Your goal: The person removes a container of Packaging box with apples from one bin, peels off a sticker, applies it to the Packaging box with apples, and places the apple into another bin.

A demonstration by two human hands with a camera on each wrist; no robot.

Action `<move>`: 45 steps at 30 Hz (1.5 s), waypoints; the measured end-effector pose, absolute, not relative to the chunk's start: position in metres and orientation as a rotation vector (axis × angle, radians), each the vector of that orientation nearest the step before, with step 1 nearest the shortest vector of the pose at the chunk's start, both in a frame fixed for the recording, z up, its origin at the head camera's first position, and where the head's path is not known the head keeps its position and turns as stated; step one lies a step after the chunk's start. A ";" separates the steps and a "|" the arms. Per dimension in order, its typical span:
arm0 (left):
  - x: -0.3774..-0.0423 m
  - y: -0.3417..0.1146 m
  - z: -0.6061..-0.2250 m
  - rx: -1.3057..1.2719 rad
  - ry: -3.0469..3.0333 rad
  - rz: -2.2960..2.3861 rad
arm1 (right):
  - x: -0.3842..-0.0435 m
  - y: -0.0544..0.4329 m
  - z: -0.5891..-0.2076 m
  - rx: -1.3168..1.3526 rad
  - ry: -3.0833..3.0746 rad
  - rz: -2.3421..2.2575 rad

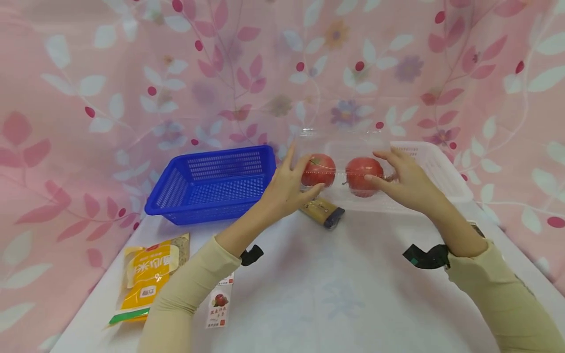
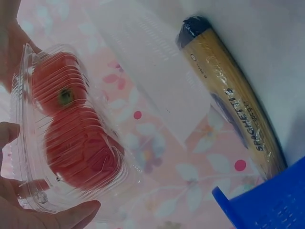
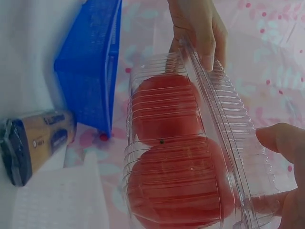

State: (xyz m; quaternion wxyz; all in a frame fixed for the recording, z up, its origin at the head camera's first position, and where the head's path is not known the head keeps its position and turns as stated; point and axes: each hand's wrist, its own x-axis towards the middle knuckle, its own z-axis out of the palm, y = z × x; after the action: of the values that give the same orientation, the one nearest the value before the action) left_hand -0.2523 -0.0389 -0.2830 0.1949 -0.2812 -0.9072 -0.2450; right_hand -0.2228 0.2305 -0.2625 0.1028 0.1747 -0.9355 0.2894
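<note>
A clear plastic clamshell box [image 1: 341, 172] with two red apples inside is held up in front of the white basket [image 1: 441, 169]. Its two halves meet along a rim in the right wrist view. My left hand [image 1: 287, 189] grips the box's left end, thumb in front. At the other end my right hand [image 1: 410, 181] holds it between thumb and fingers. One apple [image 2: 81, 148] and a second apple [image 2: 59, 81] press close under the ribbed plastic. Below the box lies a spaghetti pack [image 1: 322, 212], partly hidden by the left hand and box.
A blue basket [image 1: 212, 203] stands left of the hands. On the near left of the white table lie a yellow grain bag [image 1: 152, 269] and a printed label strip [image 1: 218, 306]. A floral pink curtain [image 1: 247, 63] hangs behind.
</note>
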 end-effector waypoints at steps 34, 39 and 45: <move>-0.135 -0.126 -0.331 -0.728 -2.644 -0.660 | -0.157 0.166 -0.329 0.819 -2.677 0.963; -0.121 -0.130 -0.347 -0.713 -2.700 -0.702 | -0.151 0.163 -0.342 0.809 -2.734 1.018; -0.113 -0.133 -0.361 -0.718 -2.725 -0.698 | -0.148 0.160 -0.358 0.852 -2.712 1.015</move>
State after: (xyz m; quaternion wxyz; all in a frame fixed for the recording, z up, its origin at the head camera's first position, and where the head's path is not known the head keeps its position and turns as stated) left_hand -0.1129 -0.1328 -0.3610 0.1187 -0.2457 -0.9319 -0.2388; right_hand -0.1476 0.1601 -0.3583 0.0616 0.2818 -0.8968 0.3355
